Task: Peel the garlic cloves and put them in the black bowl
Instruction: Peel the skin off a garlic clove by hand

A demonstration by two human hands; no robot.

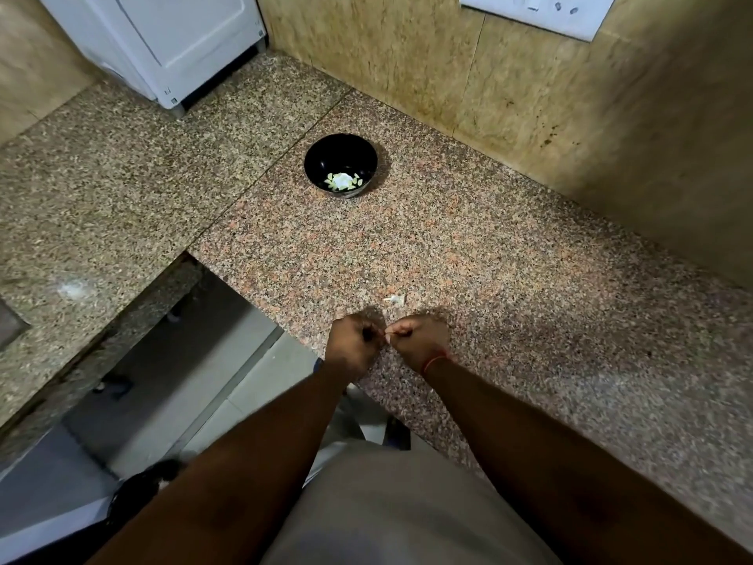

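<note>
The black bowl (340,165) stands on the granite counter (468,246) toward the back, with several pale peeled garlic cloves (341,181) in its bottom. Near the counter's front edge my left hand (353,345) and my right hand (419,340) meet, fingers curled, pinching a small garlic clove (386,335) between them. The clove is mostly hidden by the fingers. A scrap of white garlic skin (396,299) lies on the counter just beyond my hands.
A white appliance (163,46) stands at the back left corner. Tiled walls run behind and to the right, with a white switch plate (538,12) on the wall. A gap in the counter opens down to the floor (171,352) on my left.
</note>
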